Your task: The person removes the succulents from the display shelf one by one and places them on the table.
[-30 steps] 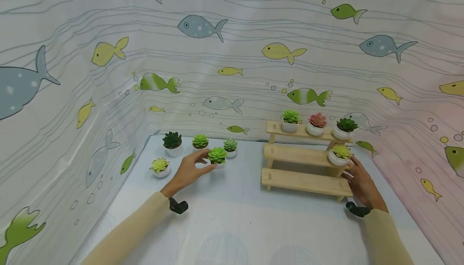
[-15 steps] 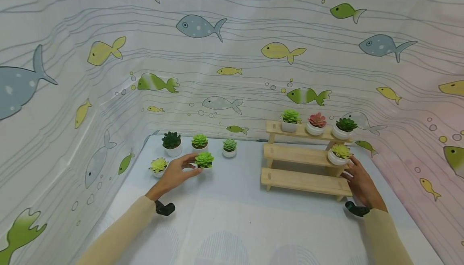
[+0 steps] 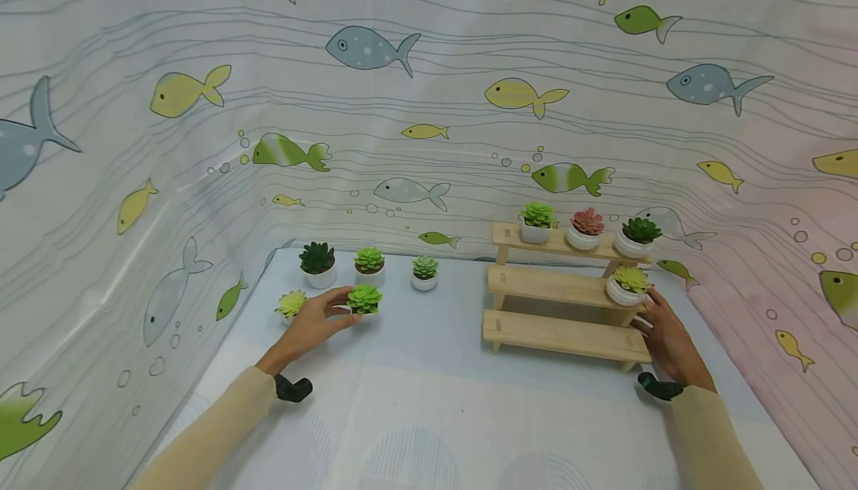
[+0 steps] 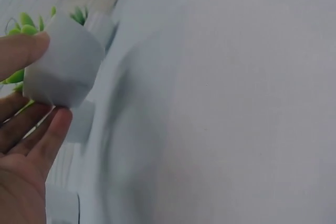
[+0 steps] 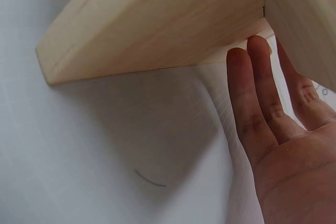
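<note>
My left hand [image 3: 307, 333] pinches a bright green succulent [image 3: 364, 298] by its pot, above the table's left part. Seen in the left wrist view, the white pot [image 4: 65, 61] is tilted between the thumb and fingertips of that hand [image 4: 23, 156]. At the right end of the three-tier wooden stand [image 3: 566, 335] is my right hand [image 3: 673, 337], near a yellow-green succulent [image 3: 628, 285] on the middle tier. The right wrist view has its fingers [image 5: 257, 93] fairly straight beside the wooden side piece [image 5: 157, 30]; whether they touch it is unclear, and the thumb is hidden.
Behind the left hand stand a dark green succulent [image 3: 318, 263], a light green one [image 3: 369, 264] and a pale green one [image 3: 424, 272]. A yellow-green plant [image 3: 291, 304] is partly behind that hand. Three potted plants sit on the top tier [image 3: 556, 239]. Fish-patterned cloth surrounds the table.
My left hand has moved left with the bright green succulent, from beside the pale green plant to in front of the light green one. The right hand has stayed in place.
</note>
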